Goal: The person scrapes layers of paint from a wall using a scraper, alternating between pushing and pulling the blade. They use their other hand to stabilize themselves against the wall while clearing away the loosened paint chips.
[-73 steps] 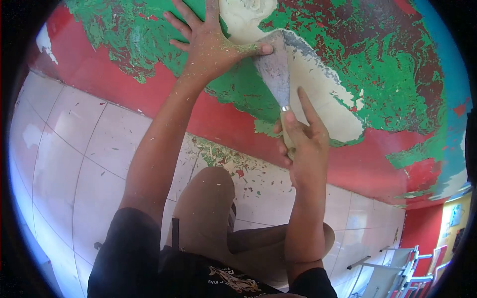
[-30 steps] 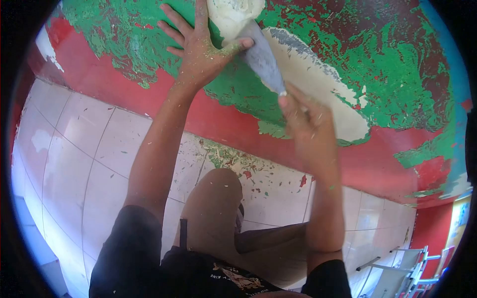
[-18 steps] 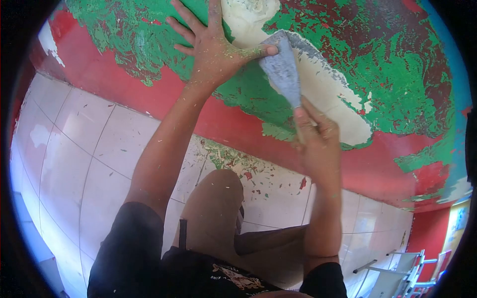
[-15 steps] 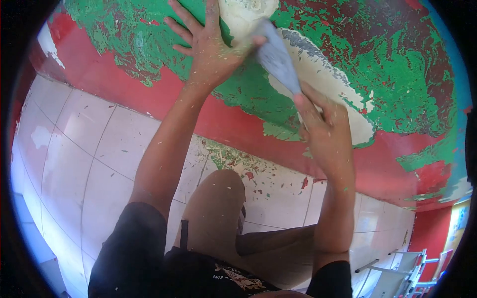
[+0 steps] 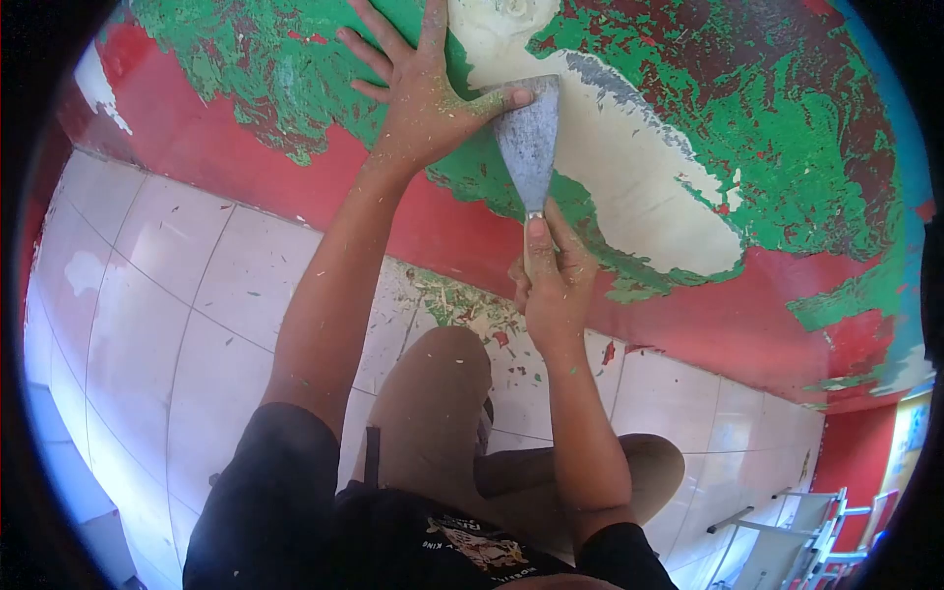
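Observation:
My right hand (image 5: 553,275) is closed around the handle of a putty knife (image 5: 531,138), its wide grey blade pointing up the wall. The blade's far edge lies at the border of a bare cream patch (image 5: 629,167) in the green paint. My left hand (image 5: 423,103) is spread against the green paint (image 5: 295,79), fingers apart. Its thumb reaches across and touches the blade near the upper corner. Small paint flecks cling to the left hand and forearm.
A red band (image 5: 708,324) runs along the bottom of the wall. Paint chips (image 5: 472,305) lie on the white floor tiles (image 5: 236,275) at its foot. My bent knee (image 5: 442,364) is close to the wall. Metal-framed furniture (image 5: 796,531) stands at the lower right.
My right hand has moved left and slightly down, and the putty knife has swung from a leftward tilt to nearly upright. The left hand stays spread on the wall.

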### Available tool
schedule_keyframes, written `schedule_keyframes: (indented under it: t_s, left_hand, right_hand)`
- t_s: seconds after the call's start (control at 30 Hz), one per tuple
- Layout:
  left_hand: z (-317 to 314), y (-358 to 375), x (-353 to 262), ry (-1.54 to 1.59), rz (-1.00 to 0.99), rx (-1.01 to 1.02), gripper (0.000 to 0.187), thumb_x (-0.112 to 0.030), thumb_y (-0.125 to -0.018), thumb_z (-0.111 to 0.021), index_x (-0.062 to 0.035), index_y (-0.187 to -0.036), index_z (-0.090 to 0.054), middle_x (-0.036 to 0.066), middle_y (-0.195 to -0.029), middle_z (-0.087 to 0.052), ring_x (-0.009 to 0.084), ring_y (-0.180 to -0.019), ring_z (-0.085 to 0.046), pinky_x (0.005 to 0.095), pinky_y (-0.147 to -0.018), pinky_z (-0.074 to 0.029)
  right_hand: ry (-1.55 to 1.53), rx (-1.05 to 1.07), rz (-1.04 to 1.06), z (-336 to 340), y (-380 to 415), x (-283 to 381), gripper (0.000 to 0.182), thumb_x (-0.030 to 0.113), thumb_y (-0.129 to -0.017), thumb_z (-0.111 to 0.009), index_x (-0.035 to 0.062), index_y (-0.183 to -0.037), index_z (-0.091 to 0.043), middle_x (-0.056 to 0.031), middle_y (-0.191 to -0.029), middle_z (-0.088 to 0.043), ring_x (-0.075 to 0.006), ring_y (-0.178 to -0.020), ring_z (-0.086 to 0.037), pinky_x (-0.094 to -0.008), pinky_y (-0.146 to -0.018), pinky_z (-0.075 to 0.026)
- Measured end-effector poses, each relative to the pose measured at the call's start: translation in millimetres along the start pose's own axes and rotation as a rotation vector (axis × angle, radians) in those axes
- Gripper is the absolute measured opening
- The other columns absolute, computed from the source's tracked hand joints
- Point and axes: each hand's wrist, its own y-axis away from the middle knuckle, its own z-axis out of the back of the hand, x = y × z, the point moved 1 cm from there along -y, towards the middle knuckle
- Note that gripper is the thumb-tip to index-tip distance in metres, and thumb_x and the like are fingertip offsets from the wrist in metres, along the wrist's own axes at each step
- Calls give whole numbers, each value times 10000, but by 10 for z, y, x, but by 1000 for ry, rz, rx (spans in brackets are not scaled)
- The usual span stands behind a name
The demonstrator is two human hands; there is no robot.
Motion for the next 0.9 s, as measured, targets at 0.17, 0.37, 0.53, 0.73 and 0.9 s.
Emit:
schedule_keyframes:
  t_s: [0.17, 0.37, 0.53, 0.73, 0.9]
  left_hand:
    - [2, 10, -14, 15, -24, -49, 1377, -802, -655, -813, -320, -1682, -34, 315, -1652, 273, 606, -1489, 232, 860, -1065, -24]
    - [-50, -27, 60, 28, -4, -66, 1246, -752, -741, -787, -332, -1681, -85, 293, -1671, 247, 597, -1502, 206, 847, -1079, -26]
    - [-56, -11, 22, 92, -77, -156, 1145, -699, -802, -774, -340, -1679, -131, 278, -1682, 234, 583, -1515, 192, 827, -1099, -17]
    - [9, 33, -29, 59, -31, -91, 1255, -745, -727, -806, -331, -1681, -104, 276, -1682, 237, 574, -1517, 198, 826, -1102, -16]
    - [-17, 9, -32, 27, 23, -88, 1315, -785, -675, -814, -330, -1681, -99, 273, -1683, 234, 571, -1519, 194, 833, -1099, -15]
  right_hand:
    - [-2, 20, 20, -8, -88, -14, 612, 378, -1052, -641, 3, -1514, -500, 50, -629, -444, -31, -501, -383, -213, -428, -286]
    - [-59, 5, -101, -59, -122, 314, 513, 304, -1050, -659, 1, -1456, -578, 43, -777, -500, -45, -580, -438, -236, -511, -374]
    - [86, 67, -90, -117, -195, 508, 550, 371, -1055, -632, 75, -1509, -537, 43, -606, -435, -36, -470, -381, -225, -395, -282]
    - [-169, 25, -79, -268, 38, 55, 539, 364, -1065, -615, 88, -1520, -524, 46, -606, -416, -38, -488, -387, -223, -405, -282]
    - [-166, 28, -112, -183, 14, 111, 526, 354, -1065, -614, 104, -1520, -528, 51, -616, -411, -45, -489, -392, -218, -403, -279]
